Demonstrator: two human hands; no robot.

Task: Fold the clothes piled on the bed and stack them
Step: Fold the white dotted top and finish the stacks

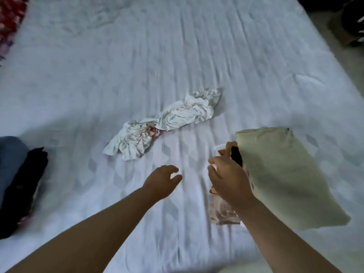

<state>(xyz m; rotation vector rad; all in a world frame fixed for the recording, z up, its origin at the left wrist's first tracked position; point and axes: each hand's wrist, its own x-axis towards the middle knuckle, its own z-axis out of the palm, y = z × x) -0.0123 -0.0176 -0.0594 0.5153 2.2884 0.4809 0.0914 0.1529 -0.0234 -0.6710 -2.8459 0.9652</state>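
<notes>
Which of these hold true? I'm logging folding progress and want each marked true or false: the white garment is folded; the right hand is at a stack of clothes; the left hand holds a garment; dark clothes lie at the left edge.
1. The crumpled white garment is neatly folded. False: it lies bunched and twisted on the bed.
2. The right hand is at the stack of folded clothes, topped by a pale yellow-green piece. True.
3. The left hand holds a garment. False: it hovers over the sheet, holding nothing.
4. Dark clothes lie at the left edge. True.
</notes>
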